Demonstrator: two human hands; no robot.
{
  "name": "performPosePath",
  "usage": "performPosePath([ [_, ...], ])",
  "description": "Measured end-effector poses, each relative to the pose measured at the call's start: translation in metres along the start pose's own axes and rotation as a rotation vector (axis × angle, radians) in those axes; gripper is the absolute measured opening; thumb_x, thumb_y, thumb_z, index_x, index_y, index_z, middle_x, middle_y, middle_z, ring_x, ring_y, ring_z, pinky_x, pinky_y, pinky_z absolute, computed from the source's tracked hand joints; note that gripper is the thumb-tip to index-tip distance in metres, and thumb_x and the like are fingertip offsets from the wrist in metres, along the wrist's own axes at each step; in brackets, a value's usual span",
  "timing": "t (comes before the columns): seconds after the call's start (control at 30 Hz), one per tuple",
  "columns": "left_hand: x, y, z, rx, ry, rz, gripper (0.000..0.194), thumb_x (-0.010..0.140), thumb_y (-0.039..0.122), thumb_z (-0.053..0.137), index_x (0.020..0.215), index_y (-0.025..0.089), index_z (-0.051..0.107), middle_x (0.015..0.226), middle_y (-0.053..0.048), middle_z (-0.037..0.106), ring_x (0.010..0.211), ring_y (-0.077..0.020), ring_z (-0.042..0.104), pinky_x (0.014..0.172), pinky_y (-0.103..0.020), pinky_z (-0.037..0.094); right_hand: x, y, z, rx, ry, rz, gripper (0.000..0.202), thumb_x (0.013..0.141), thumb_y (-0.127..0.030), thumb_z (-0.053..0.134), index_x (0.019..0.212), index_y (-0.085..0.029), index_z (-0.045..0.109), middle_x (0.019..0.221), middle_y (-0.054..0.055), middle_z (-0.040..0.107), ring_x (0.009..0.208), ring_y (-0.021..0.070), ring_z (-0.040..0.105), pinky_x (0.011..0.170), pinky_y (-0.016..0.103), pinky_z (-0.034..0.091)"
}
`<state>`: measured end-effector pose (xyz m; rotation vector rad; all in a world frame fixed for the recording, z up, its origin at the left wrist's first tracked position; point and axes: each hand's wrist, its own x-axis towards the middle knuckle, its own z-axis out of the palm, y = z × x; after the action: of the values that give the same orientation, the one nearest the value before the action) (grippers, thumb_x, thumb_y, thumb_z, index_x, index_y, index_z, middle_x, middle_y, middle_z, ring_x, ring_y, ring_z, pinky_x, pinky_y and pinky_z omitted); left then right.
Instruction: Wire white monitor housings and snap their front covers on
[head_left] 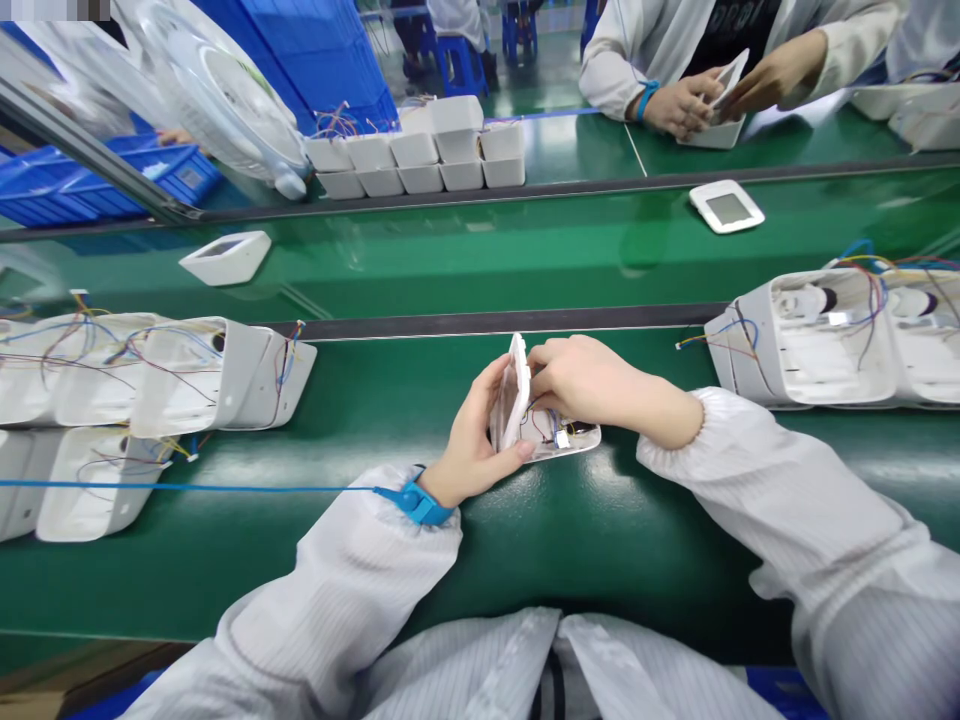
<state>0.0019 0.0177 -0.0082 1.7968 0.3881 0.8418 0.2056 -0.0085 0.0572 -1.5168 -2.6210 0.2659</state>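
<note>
In the head view my left hand point(480, 430) grips a white plastic front cover point(514, 395), tilted nearly upright over the open side of a white device housing point(574, 442). The housing lies on the green bench, with thin coloured wires and a small white connector point(562, 438) showing inside it. My right hand point(585, 385) reaches between cover and housing, fingers bent together behind the cover's edge. What those fingertips pinch is hidden. A blue wrist strap point(416, 500) with a cord is on my left wrist.
White housings with loose wires stand left point(187, 375) and right point(836, 340). Across a dark rail, a conveyor carries a finished-looking unit point(225, 258) and one with a screen point(727, 207). Opposite, a co-worker's hands point(686, 105) hold a similar part, near stacked housings point(457, 145) and a fan point(225, 90).
</note>
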Motion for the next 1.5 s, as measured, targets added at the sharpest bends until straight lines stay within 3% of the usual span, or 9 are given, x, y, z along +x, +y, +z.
performPosePath([
  [0.23, -0.001, -0.004, 0.000, 0.020, 0.004, -0.002, 0.093, 0.077, 0.042, 0.075, 0.152, 0.026, 0.023, 0.153, -0.015, 0.036, 0.141, -0.0361, 0.038, 0.117, -0.059, 0.030, 0.000, 0.000, -0.001, 0.053, -0.002, 0.017, 0.022, 0.089, -0.019, 0.056, 0.089, -0.018, 0.078, 0.095, 0.011, 0.069, 0.088, 0.0220, 0.057, 0.067, 0.031, 0.036],
  [0.5, 0.001, -0.001, -0.002, -0.001, 0.002, 0.026, 0.083, 0.082, 0.045, 0.069, 0.151, 0.025, 0.027, 0.152, -0.014, 0.038, 0.139, -0.0346, 0.039, 0.118, -0.057, 0.030, -0.001, 0.011, -0.005, 0.236, 0.043, -0.070, 0.016, 0.088, -0.025, 0.064, 0.089, -0.019, 0.079, 0.112, 0.010, 0.069, 0.102, 0.0236, 0.060, 0.084, 0.034, 0.044],
  [0.67, 0.001, -0.003, -0.002, 0.029, -0.024, 0.017, 0.091, 0.077, 0.042, 0.074, 0.152, 0.025, 0.024, 0.153, -0.016, 0.037, 0.140, -0.0361, 0.039, 0.118, -0.057, 0.030, -0.001, 0.004, -0.003, 0.173, -0.016, 0.032, 0.018, 0.088, -0.021, 0.060, 0.089, -0.019, 0.077, 0.107, 0.008, 0.071, 0.092, 0.0209, 0.063, 0.070, 0.029, 0.042],
  [0.8, 0.001, -0.002, -0.001, 0.194, -0.032, 0.073, 0.098, 0.072, 0.039, 0.078, 0.152, 0.025, 0.022, 0.153, -0.016, 0.035, 0.140, -0.0370, 0.038, 0.117, -0.056, 0.030, 0.000, -0.004, 0.000, 0.055, -0.030, 0.136, 0.018, 0.083, -0.013, 0.055, 0.081, -0.016, 0.074, 0.093, 0.009, 0.073, 0.080, 0.0205, 0.063, 0.059, 0.028, 0.034],
  [1.0, 0.007, 0.011, -0.006, 0.551, -0.159, 0.207, 0.097, 0.072, 0.035, 0.077, 0.152, 0.026, 0.024, 0.144, -0.017, 0.040, 0.133, -0.0372, 0.044, 0.110, -0.054, 0.040, 0.002, -0.006, -0.002, 0.164, -0.047, 0.264, 0.017, 0.082, -0.020, 0.056, 0.068, -0.016, 0.065, 0.072, 0.006, 0.069, 0.062, 0.0154, 0.056, 0.053, 0.027, 0.030],
  [1.17, 0.013, 0.017, -0.014, 0.641, -0.328, 0.119, 0.099, 0.072, 0.046, 0.077, 0.154, 0.027, 0.024, 0.147, -0.017, 0.037, 0.134, -0.0382, 0.043, 0.110, -0.053, 0.040, 0.004, 0.012, -0.002, 0.350, -0.115, 0.223, 0.017, 0.075, -0.016, 0.059, 0.058, -0.015, 0.060, 0.057, 0.000, 0.058, 0.051, 0.0086, 0.040, 0.050, 0.025, 0.028],
  [1.23, 0.015, 0.019, -0.015, 0.650, -0.369, 0.101, 0.101, 0.072, 0.051, 0.077, 0.154, 0.028, 0.024, 0.148, -0.017, 0.037, 0.134, -0.0386, 0.042, 0.111, -0.054, 0.038, 0.002, 0.025, -0.006, 0.480, -0.163, 0.168, 0.018, 0.077, -0.014, 0.055, 0.063, -0.014, 0.065, 0.058, -0.002, 0.059, 0.053, 0.0085, 0.041, 0.051, 0.024, 0.031],
  [1.33, 0.017, 0.019, -0.015, 0.648, -0.392, 0.097, 0.101, 0.071, 0.055, 0.076, 0.154, 0.030, 0.025, 0.148, -0.016, 0.039, 0.133, -0.0393, 0.042, 0.111, -0.056, 0.036, -0.006, 0.041, -0.016, 0.676, -0.206, 0.103, 0.020, 0.081, -0.016, 0.055, 0.079, -0.017, 0.075, 0.070, -0.001, 0.069, 0.064, 0.0115, 0.055, 0.060, 0.024, 0.042],
  [1.5, 0.018, 0.014, -0.014, 0.650, -0.391, 0.086, 0.098, 0.068, 0.062, 0.076, 0.151, 0.031, 0.033, 0.150, -0.017, 0.037, 0.133, -0.0408, 0.041, 0.110, -0.059, 0.035, -0.004, 0.037, -0.017, 0.956, 0.160, 0.312, 0.019, 0.081, -0.023, 0.062, 0.093, -0.018, 0.077, 0.097, 0.004, 0.076, 0.085, 0.0156, 0.066, 0.079, 0.028, 0.050],
])
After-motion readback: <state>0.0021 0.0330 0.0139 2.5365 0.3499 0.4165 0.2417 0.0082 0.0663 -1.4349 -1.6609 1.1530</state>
